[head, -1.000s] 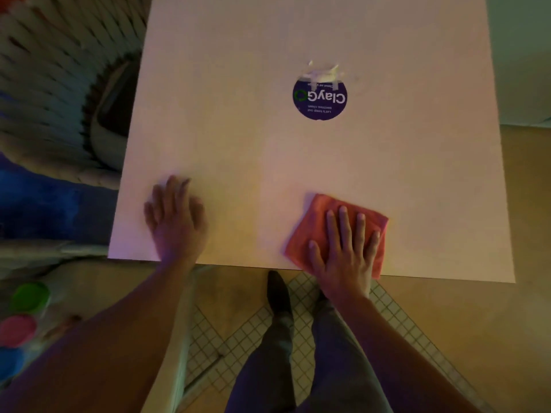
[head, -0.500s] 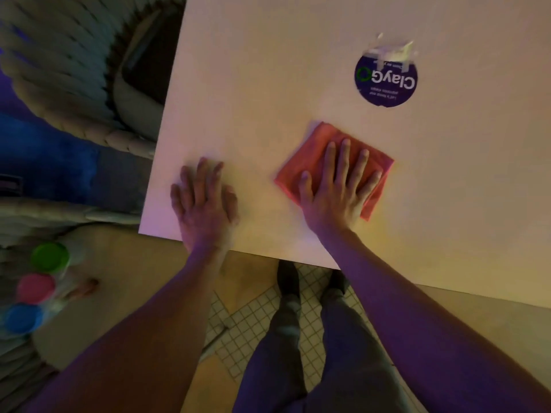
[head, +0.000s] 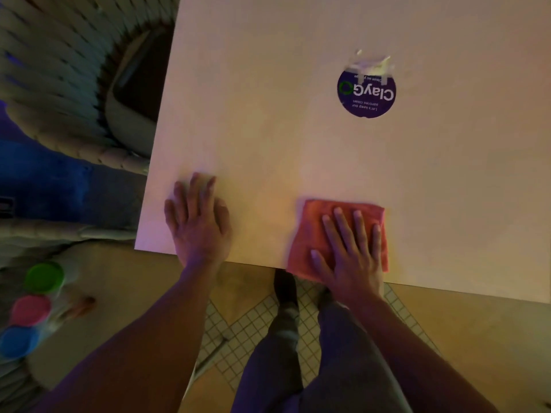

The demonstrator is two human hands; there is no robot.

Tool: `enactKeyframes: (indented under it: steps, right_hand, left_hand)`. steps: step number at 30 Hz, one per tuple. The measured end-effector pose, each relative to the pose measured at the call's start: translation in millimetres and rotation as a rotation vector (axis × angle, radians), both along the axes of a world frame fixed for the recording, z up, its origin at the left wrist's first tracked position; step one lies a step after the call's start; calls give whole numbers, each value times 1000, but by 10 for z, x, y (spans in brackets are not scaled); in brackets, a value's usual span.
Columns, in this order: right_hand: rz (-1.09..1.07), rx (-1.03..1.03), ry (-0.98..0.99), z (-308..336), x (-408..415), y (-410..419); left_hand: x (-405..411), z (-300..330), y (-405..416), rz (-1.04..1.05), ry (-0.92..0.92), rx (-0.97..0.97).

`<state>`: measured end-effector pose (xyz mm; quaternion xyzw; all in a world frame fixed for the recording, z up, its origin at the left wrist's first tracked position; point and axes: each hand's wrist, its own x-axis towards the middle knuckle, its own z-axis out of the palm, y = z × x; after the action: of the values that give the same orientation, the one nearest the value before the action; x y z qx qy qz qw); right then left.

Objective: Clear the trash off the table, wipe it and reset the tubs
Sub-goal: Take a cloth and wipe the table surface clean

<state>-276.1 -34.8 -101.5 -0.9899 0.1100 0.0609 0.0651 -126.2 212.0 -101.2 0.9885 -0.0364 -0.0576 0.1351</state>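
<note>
A pale square table (head: 283,120) fills the view. My right hand (head: 348,251) presses flat, fingers spread, on a red-orange cloth (head: 310,231) at the table's near edge; one corner of the cloth hangs just over the edge. My left hand (head: 198,219) rests flat on the bare tabletop near the front left corner, fingers straight. Three tubs with a green lid (head: 44,277), a pink lid (head: 29,310) and a blue lid (head: 19,342) stand on a low seat at the lower left, off the table.
A round purple "ClayGo" sticker (head: 366,95) with torn tape at its top is stuck on the table's far right part. A woven wicker chair (head: 59,84) with a dark cushion stands at the table's left side. My legs and shoes stand on tiled floor below.
My right hand has drawn the cloth back from near the sticker toward the table's near edge. My left hand has stayed flat in place near the front left corner.
</note>
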Motion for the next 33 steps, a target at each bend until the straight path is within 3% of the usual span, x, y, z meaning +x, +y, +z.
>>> enactKeyframes:
  steps: [4,8,13,23,28,33]
  right_hand:
    - [-104,-15,14,-6,211,-374]
    - [-275,-18,6,-73,651,-248]
    - [-279,1,-24,-84,905,7]
    - [-91,82,-60,-51,197,90]
    - [-113,55,-78,-23,-213,-281]
    - [-180,35,-78,-16,-532,-771]
  left_hand:
    - [19,-20,-3,4,-4,13]
    - [22,-49,-9,15,-15,29]
    - [17,-57,-1,9,-25,23]
    - [-5,-95,32,-10,-72,30]
    - [-40,-89,-113,-45,-106,56]
    - [-164,-12,-742,-216,-161,-18]
